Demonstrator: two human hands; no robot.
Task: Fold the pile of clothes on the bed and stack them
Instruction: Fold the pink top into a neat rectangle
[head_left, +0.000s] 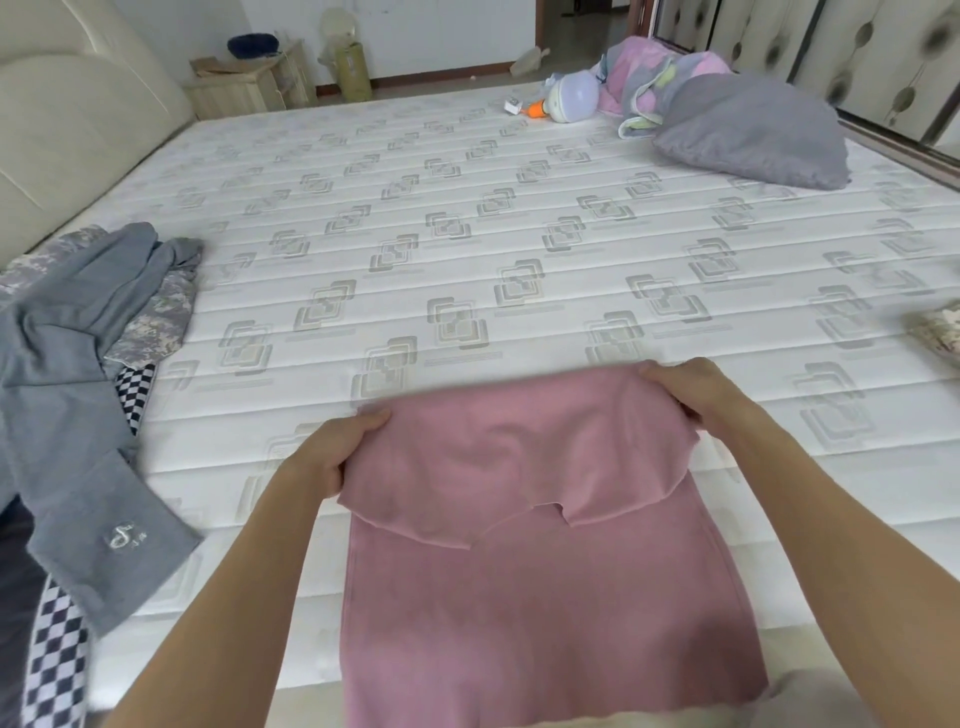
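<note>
A: Pink cloth (545, 587), where is it?

B: It lies at the near edge of the bed (467, 234), in the middle, with its lower part hanging off that edge toward the viewer. Its far end is doubled back toward the viewer, so a flap with an uneven hem lies over the rest.

A: Who holds it?

B: Both bare hands. The left hand (332, 452) grips the left end of the fold, fingers curled round the fabric. The right hand (691, 387) grips the right end in the same way. The fold runs between them, a little higher on the right.

A: What else is on the bed?

B: Along the left edge sits a loose pile. A grey garment (78, 364) with a small embroidered mark on top, a camouflage piece (156, 317) under it, and a black and white checked cloth (57, 660) showing at the near left corner. At the far right corner lie a grey pillow (753, 130) and, just behind it, a bundled pastel blanket (649, 78). A round white lamp (571, 96) with an orange part rests beside the blanket. At the right edge a patterned scrap (940, 332) peeks in, too cropped to identify.

A: And beyond the bed?

B: A cream headboard (67, 130) on the left and a wooden nightstand (249, 83) past the far left corner.
</note>
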